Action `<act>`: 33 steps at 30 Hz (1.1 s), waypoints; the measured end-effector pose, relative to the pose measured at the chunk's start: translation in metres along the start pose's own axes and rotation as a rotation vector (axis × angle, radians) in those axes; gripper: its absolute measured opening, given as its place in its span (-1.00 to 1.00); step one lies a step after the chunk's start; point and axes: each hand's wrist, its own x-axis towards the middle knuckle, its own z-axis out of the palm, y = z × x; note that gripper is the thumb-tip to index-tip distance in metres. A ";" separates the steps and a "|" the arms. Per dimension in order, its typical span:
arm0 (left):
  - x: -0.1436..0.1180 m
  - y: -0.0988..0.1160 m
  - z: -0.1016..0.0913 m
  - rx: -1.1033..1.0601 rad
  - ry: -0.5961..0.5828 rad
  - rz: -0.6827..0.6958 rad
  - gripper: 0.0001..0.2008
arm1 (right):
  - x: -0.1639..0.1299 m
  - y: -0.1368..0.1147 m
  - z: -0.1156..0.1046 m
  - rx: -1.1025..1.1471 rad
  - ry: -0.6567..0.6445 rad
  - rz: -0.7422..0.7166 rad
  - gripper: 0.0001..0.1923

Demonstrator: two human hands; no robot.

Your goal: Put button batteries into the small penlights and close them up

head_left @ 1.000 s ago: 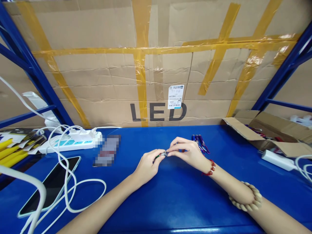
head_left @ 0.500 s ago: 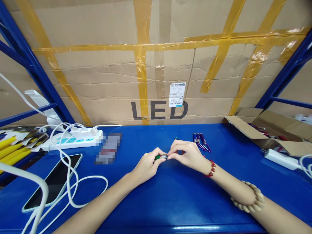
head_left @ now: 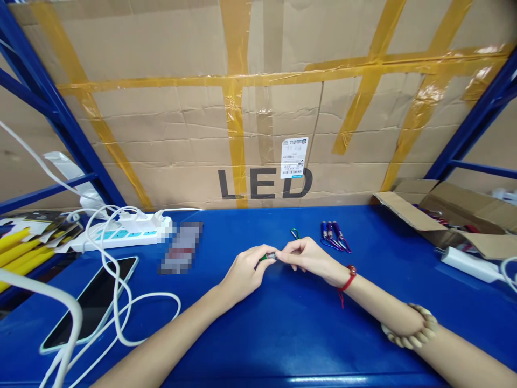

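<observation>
Both of my hands meet above the middle of the blue shelf, at a small green keychain flashlight (head_left: 270,256) with a label near one end. My left hand (head_left: 246,272) is closed round its green body, hiding part of it. Pinched at the flashlight's right-hand end, my right hand (head_left: 305,256) covers that tip with its fingers. Just behind the right hand lies a green carabiner clip (head_left: 295,233). Farther right are several blue and purple keychain flashlights (head_left: 330,230) with clips, side by side.
On the left are a phone (head_left: 91,304), looped white cables (head_left: 117,291), a power strip (head_left: 129,231) and yellow packaged items (head_left: 20,250). An open cardboard box (head_left: 407,213) and a white adapter (head_left: 468,264) stand right. A large taped carton (head_left: 181,140) backs the blue shelf (head_left: 274,339).
My right hand has turned at the wrist and its fingers have curled more at the flashlight's end. More of the green clip shows behind it. The left hand stays nearly in place.
</observation>
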 end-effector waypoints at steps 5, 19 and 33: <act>0.004 -0.003 0.005 -0.026 -0.001 -0.064 -0.85 | 0.002 0.003 -0.010 -0.220 0.200 -0.472 -0.67; -0.004 0.001 0.001 -0.042 -0.104 -0.030 -0.84 | -0.002 0.004 -0.010 -0.384 0.132 -0.557 -0.68; -0.007 0.000 0.003 0.089 0.069 0.128 -0.87 | -0.005 -0.005 0.000 0.121 -0.018 -0.035 -0.63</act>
